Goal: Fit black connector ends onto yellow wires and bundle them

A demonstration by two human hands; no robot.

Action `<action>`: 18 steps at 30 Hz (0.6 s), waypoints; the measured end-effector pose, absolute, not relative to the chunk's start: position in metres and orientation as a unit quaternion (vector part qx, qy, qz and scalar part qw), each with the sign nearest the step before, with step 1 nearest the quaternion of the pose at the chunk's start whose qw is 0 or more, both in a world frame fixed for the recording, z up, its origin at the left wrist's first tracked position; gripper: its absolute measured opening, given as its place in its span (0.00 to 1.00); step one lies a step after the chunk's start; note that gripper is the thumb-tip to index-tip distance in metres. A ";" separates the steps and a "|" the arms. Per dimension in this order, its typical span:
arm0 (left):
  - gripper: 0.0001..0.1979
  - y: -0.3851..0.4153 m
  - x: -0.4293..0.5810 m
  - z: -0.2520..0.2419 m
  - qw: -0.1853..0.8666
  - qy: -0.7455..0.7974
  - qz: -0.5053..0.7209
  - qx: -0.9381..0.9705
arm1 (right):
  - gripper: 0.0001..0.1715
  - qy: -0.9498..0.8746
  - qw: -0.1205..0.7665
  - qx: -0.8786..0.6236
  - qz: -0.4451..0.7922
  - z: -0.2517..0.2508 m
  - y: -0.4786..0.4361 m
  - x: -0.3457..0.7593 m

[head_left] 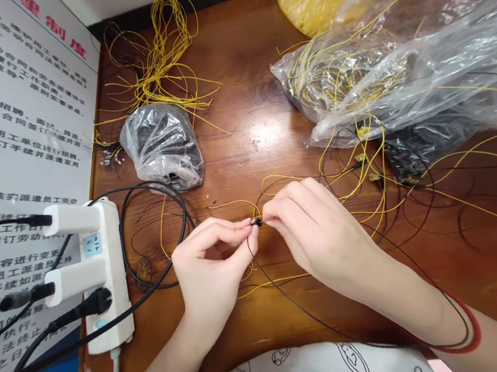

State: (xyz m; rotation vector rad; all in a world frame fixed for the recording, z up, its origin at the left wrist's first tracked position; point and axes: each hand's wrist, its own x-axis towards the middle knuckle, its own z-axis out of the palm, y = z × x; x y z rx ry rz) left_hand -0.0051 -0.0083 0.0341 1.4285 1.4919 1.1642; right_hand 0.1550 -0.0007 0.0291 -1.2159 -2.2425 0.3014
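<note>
My left hand (pixel 208 269) and my right hand (pixel 313 232) meet above the middle of the wooden desk (pixel 246 90). Left thumb and fingertips pinch a small black wire piece (pixel 257 223), possibly a connector. My right thumb and forefinger close on the thin wires right beside it, and their exact grip is hidden. A thin black wire (pixel 289 297) drops from the piece and curves beneath my right forearm. A yellow wire (pixel 244 202) loops toward my fingertips. A red cord (pixel 468 328) circles my right wrist.
A white power strip (pixel 110 275) with plugs and black cables lies at the left, beside a printed notice (pixel 18 117). Tangled yellow wires (pixel 160 58), a clear bag of dark items (pixel 162 145), and a large plastic bag of yellow wires (pixel 352 70) lie ahead.
</note>
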 end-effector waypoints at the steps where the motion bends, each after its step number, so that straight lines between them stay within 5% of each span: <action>1: 0.08 -0.009 -0.005 0.034 0.369 0.583 0.454 0.564 | 0.13 -0.839 0.278 -0.455 0.106 0.029 -0.001 0.155; 18: 0.08 -0.012 -0.006 0.033 0.344 0.573 0.449 0.593 | 0.13 -0.854 0.257 -0.447 0.070 0.032 -0.002 0.153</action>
